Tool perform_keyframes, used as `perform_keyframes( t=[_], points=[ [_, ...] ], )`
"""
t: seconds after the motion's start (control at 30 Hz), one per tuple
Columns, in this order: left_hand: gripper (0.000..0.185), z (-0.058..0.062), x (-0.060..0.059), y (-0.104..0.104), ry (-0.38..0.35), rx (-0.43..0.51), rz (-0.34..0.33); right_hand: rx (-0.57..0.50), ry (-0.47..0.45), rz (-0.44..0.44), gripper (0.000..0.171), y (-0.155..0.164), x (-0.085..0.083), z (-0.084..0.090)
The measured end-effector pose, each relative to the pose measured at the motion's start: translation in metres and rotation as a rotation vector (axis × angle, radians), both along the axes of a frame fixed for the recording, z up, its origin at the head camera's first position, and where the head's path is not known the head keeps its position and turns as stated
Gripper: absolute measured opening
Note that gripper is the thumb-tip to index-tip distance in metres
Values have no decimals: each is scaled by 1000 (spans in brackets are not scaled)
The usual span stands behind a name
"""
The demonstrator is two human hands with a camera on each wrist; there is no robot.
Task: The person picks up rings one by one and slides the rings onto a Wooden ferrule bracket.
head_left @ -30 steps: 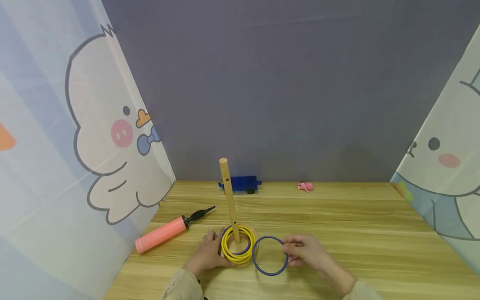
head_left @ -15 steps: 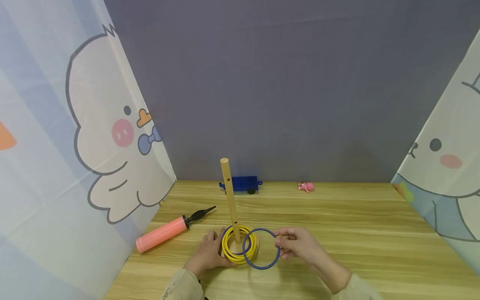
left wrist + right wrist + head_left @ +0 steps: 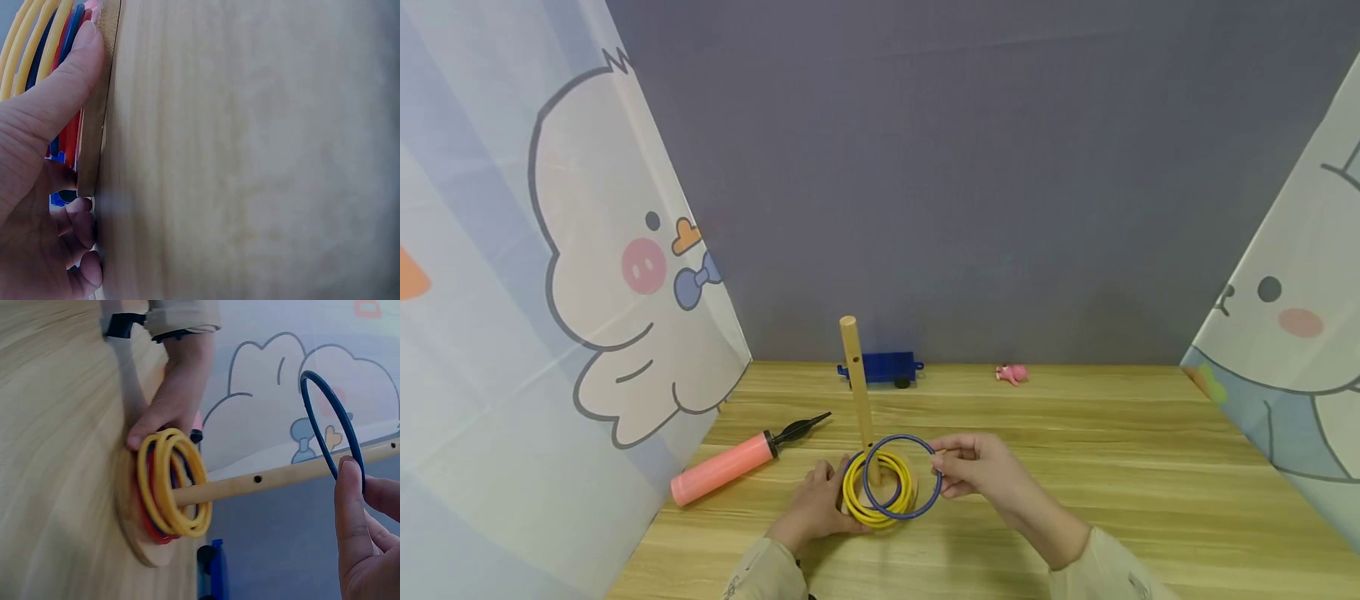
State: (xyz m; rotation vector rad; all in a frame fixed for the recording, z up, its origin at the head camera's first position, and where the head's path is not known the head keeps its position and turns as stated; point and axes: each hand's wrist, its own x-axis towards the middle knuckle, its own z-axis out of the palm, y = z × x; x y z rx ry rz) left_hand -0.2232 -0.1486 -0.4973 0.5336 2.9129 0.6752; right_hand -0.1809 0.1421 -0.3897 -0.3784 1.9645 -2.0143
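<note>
On the table (image 3: pixel 1112 467), going left to right, a pink pump (image 3: pixel 730 465) lies at about nine o'clock from the peg (image 3: pixel 857 392), its black nozzle pointing toward the back wall. Next comes my left hand (image 3: pixel 816 508), at the peg's eight o'clock: the fingers rest curled against the rim of the round wooden base (image 3: pixel 134 531), the thumb lying across the edge of the stacked rings, as the left wrist view shows. It steadies the base and carries nothing.

Around the foot of the peg sits the stack: yellow rings (image 3: pixel 874 500) on top, with a blue and a red one under them, plain in the right wrist view. The peg stands upright with small holes along its length.

Just right of that, the blue ring (image 3: pixel 901 477) is off the table and tilted, its left edge crossing in front of the peg above the yellow rings; it is not over the peg's top. My right hand (image 3: pixel 977 471), at the peg's four o'clock, pinches its right edge between thumb and fingertips (image 3: pixel 350 506).

Far back, at twelve o'clock, a blue toy car (image 3: pixel 883 368) sits against the wall, and at one o'clock a small pink figure (image 3: pixel 1011 373).
</note>
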Motion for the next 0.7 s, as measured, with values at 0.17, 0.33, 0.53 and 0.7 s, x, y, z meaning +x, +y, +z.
perform_keyframes(
  t=[0.17,0.33,0.53,0.7],
  points=[
    [121,0,0,0,-6,7,3,-23,8,-26,37,-7,-1,14],
    [122,-2,0,1,-12,3,11,-39,36,-50,37,-14,-2,29],
    [122,-2,-1,0,0,4,15,-71,88,-92,37,-22,-9,51],
    [121,-2,-1,0,8,-9,8,-124,145,-121,33,-27,-17,72]
  ],
)
